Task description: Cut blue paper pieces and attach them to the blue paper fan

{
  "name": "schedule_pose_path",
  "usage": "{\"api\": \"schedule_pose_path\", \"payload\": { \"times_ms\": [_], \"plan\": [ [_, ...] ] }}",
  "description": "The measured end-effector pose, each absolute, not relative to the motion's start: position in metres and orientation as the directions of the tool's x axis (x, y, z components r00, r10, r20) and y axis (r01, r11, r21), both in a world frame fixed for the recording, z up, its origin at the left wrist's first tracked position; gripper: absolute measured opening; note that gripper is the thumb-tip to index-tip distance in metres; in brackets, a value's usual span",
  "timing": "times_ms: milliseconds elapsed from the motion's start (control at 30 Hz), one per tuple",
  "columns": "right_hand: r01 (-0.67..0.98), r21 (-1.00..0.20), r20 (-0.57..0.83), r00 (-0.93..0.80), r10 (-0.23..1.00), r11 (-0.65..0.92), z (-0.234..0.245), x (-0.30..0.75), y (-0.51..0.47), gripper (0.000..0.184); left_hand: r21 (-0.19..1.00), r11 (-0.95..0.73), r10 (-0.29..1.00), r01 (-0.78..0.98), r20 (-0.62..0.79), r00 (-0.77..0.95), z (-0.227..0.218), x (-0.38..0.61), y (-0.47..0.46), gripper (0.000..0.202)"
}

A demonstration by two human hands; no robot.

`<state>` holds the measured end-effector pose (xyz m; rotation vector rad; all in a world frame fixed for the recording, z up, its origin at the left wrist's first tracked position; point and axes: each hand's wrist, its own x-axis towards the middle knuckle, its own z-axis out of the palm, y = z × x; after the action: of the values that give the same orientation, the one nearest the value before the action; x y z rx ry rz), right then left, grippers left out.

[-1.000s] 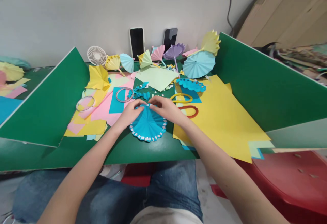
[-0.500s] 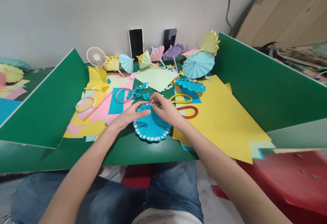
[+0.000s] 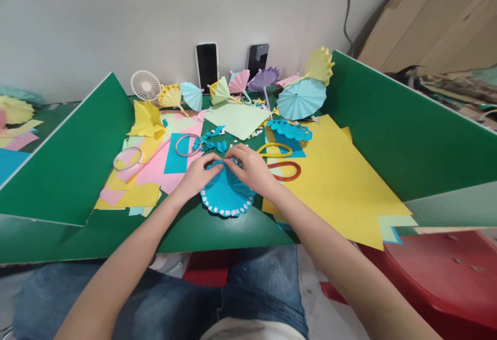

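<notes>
The left panel (image 3: 77,164) and the right panel (image 3: 407,133) fenced me in, both spreading outward toward the near edge, and a strip of green tabletop (image 3: 186,234) ran between my work and that edge. At the far side, two phones (image 3: 207,65) leaned against the wall (image 3: 171,14), with a row of small paper umbrellas (image 3: 240,81) in front of them.

Just beyond my fingers lay torn blue scraps (image 3: 209,143); a ring-shaped roll (image 3: 189,155) sat to their left. On my right, a yellow loop handle (image 3: 290,150) and a red loop handle (image 3: 299,171) lay close to my wrist, and a large yellow sheet (image 3: 334,190) stretched under my right forearm.

The blue pleated disc (image 3: 227,193), white squares along its rim, lay near of my fingertips. My left hand (image 3: 199,177) and right hand (image 3: 248,168) both pinched its far rim, their fingertips nearly meeting.
</notes>
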<state>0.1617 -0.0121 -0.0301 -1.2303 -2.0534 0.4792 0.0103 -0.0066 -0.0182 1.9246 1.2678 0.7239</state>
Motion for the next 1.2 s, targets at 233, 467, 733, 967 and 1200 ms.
{"api": "schedule_pose_path", "payload": {
  "times_ms": [233, 467, 733, 967, 1200],
  "plan": [
    [0.578, -0.67, 0.344, -0.314, 0.885, 0.466, -0.0276, 0.1626, -0.0113, 0.01, 0.801, -0.275, 0.924, 0.532, 0.066, 0.378, -0.0173, 0.0108, -0.0077, 0.015],
    [0.514, -0.741, 0.316, -0.301, 0.9, 0.432, -0.0278, 0.1627, -0.0094, 0.009, 0.796, -0.268, 0.923, 0.542, 0.051, 0.382, -0.017, 0.01, -0.0075, 0.015],
    [0.402, -0.835, 0.258, -0.316, 0.913, 0.375, -0.0282, 0.1656, -0.0083, 0.009, 0.807, -0.254, 0.919, 0.533, 0.029, 0.394, -0.0175, 0.0094, -0.0066, 0.016],
    [0.333, -0.886, 0.211, -0.333, 0.919, 0.324, -0.0261, 0.1672, -0.0074, 0.01, 0.822, -0.258, 0.911, 0.507, 0.031, 0.412, -0.0183, 0.0086, -0.0061, 0.014],
    [0.316, -0.902, 0.187, -0.332, 0.925, 0.296, -0.0238, 0.1675, -0.0082, 0.01, 0.831, -0.248, 0.909, 0.497, 0.023, 0.416, -0.0176, 0.0085, -0.0057, 0.014]
  ]
}}
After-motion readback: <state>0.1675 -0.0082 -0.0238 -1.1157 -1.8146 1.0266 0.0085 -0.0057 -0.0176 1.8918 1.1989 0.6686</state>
